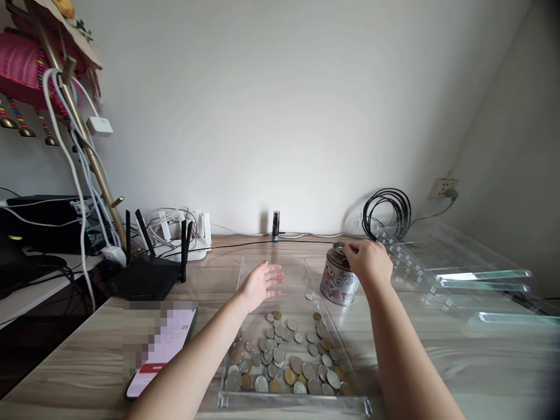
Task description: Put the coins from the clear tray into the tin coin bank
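My left hand (262, 287) hovers over the far part of a clear acrylic tray (292, 401), fingers spread and holding nothing. Many loose coins (279, 354), silver and brass-coloured, lie in the tray, mostly toward its near end. A single small coin (309, 296) sits apart near the tray's right side. Right of the tray stands an upright round tin (339, 283) with a floral print and a metal top. My right hand (371, 261) is closed at the tin's top, fingertips together over its lid. Whatever those fingers pinch is hidden.
A phone (164, 350) lies left of the tray, with a black router (149, 277) behind it. Clear acrylic drawer parts (481, 279) stand at the right. A coiled black cable (387, 213) leans on the wall, and a small dark-bodied bottle (276, 225) stands at the back.
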`<state>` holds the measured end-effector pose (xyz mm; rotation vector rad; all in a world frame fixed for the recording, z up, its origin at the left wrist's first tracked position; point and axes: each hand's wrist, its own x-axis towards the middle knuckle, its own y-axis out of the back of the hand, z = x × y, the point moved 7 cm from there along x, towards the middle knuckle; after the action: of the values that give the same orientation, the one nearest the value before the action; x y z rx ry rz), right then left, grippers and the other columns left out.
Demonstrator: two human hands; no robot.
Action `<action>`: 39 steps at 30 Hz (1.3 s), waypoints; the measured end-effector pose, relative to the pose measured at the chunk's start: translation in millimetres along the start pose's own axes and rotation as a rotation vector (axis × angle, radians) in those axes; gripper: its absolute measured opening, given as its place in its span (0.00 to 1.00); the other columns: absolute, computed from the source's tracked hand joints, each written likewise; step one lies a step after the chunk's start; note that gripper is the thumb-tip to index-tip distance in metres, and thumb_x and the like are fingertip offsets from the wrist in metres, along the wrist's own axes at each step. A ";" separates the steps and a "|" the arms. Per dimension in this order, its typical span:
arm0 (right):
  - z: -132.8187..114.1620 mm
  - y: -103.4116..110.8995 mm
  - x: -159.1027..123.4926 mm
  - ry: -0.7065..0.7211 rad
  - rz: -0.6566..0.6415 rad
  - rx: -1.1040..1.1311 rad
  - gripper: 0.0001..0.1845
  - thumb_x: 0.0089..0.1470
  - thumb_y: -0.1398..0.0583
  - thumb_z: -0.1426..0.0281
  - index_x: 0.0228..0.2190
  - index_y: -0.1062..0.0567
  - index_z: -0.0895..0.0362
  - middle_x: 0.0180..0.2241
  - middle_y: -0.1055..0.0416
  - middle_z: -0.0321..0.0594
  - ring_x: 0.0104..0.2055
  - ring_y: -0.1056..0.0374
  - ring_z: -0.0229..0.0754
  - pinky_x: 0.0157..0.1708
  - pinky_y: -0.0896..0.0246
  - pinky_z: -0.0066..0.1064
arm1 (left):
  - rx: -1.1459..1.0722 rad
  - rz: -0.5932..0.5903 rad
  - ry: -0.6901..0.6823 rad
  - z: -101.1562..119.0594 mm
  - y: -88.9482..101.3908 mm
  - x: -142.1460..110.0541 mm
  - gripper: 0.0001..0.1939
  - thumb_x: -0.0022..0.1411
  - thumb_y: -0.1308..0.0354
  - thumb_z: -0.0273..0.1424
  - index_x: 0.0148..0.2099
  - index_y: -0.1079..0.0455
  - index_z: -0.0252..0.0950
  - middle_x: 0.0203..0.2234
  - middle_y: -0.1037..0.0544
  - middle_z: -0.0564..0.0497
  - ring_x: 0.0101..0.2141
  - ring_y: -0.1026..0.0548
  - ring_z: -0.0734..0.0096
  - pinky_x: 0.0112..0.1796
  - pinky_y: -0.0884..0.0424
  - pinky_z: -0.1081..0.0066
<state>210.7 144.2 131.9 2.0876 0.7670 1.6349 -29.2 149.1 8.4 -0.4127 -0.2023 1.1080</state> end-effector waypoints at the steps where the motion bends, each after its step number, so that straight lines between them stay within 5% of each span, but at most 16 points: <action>1: -8.7 6.3 -2.0 0.022 0.061 0.028 0.13 0.45 0.49 0.62 0.25 0.28 0.55 0.28 0.31 0.41 0.33 0.43 0.43 0.24 0.53 0.30 | 0.075 0.048 0.009 -1.8 2.9 0.4 0.24 0.53 0.58 0.46 0.44 0.37 0.35 0.44 0.36 0.43 0.45 0.38 0.62 0.40 0.40 0.63; 4: -42.3 9.1 -12.7 0.109 0.089 0.151 0.13 0.49 0.52 0.64 0.28 0.30 0.55 0.30 0.32 0.38 0.32 0.42 0.38 0.28 0.51 0.28 | 0.426 0.163 0.012 -7.4 9.4 -0.7 0.19 0.49 0.51 0.43 0.39 0.34 0.35 0.42 0.34 0.45 0.44 0.38 0.61 0.43 0.44 0.62; 7: -84.6 -30.9 -37.0 0.272 -0.282 0.239 0.15 0.50 0.54 0.63 0.28 0.30 0.54 0.29 0.32 0.37 0.28 0.40 0.34 0.26 0.50 0.25 | 0.758 0.110 -0.127 -9.2 1.9 -3.3 0.14 0.41 0.42 0.36 0.33 0.31 0.36 0.42 0.34 0.46 0.46 0.41 0.59 0.48 0.51 0.65; 10: -112.1 -82.5 -78.8 0.414 -0.735 0.157 0.16 0.49 0.53 0.62 0.29 0.29 0.56 0.29 0.32 0.41 0.29 0.38 0.37 0.25 0.50 0.26 | 0.896 -0.003 -0.226 -13.7 -8.0 -7.3 0.09 0.39 0.41 0.31 0.28 0.31 0.37 0.36 0.33 0.47 0.42 0.37 0.59 0.45 0.46 0.66; 13: -117.5 -104.7 -109.5 0.456 -0.934 0.077 0.14 0.47 0.51 0.66 0.30 0.29 0.61 0.31 0.33 0.48 0.30 0.37 0.40 0.27 0.48 0.27 | 0.987 -0.111 -0.247 -16.5 -17.5 -15.1 0.05 0.39 0.42 0.29 0.25 0.32 0.38 0.28 0.34 0.49 0.31 0.34 0.65 0.38 0.39 0.67; 16: -116.3 -95.2 -129.0 0.473 -0.971 0.086 0.13 0.47 0.50 0.69 0.31 0.29 0.62 0.33 0.34 0.49 0.30 0.37 0.39 0.28 0.47 0.27 | 1.090 -0.191 -0.257 -16.8 -27.5 -33.1 0.05 0.38 0.42 0.28 0.24 0.32 0.38 0.28 0.35 0.49 0.27 0.35 0.67 0.34 0.37 0.67; 21: -120.9 -50.2 -165.0 0.598 -1.101 0.327 0.11 0.44 0.48 0.66 0.30 0.29 0.56 0.34 0.35 0.41 0.34 0.38 0.37 0.32 0.47 0.24 | 1.166 -0.305 -0.199 -25.1 -36.1 -72.5 0.03 0.41 0.43 0.30 0.23 0.32 0.38 0.26 0.34 0.49 0.26 0.34 0.66 0.32 0.38 0.67; 26: -119.5 -24.5 -186.3 0.639 -1.342 0.371 0.15 0.41 0.46 0.60 0.30 0.28 0.55 0.27 0.33 0.35 0.26 0.39 0.34 0.26 0.47 0.24 | 1.262 -0.310 -0.098 -34.2 -37.5 -92.8 0.05 0.42 0.46 0.29 0.17 0.35 0.38 0.15 0.36 0.52 0.22 0.35 0.69 0.28 0.39 0.69; 29: -120.2 -17.5 -183.8 0.689 -1.296 0.260 0.13 0.36 0.43 0.64 0.28 0.28 0.55 0.28 0.32 0.36 0.27 0.39 0.35 0.25 0.48 0.25 | 1.380 -0.270 0.021 -39.2 -35.8 -99.3 0.07 0.41 0.47 0.28 0.15 0.38 0.37 0.10 0.39 0.53 0.19 0.36 0.69 0.27 0.39 0.69; 35: -115.2 -11.8 -185.8 0.757 -1.327 0.038 0.07 0.29 0.43 0.75 0.19 0.28 0.55 0.22 0.32 0.34 0.27 0.37 0.37 0.26 0.47 0.26 | 1.384 -0.238 0.007 -30.0 -35.7 -108.8 0.09 0.38 0.46 0.25 0.12 0.40 0.37 0.07 0.43 0.56 0.16 0.39 0.73 0.26 0.39 0.70; 39: -105.9 -6.2 -178.7 0.687 -1.253 -0.003 0.17 0.31 0.42 0.75 0.30 0.30 0.56 0.27 0.32 0.38 0.33 0.37 0.41 0.30 0.45 0.29 | 1.220 -0.274 0.088 -29.1 -23.0 -111.6 0.08 0.32 0.45 0.19 0.15 0.36 0.37 0.10 0.39 0.55 0.18 0.36 0.70 0.27 0.38 0.67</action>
<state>75.9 33.5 19.1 0.5602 1.7559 1.4333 -48.6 33.7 -3.3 0.6416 0.4834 0.7643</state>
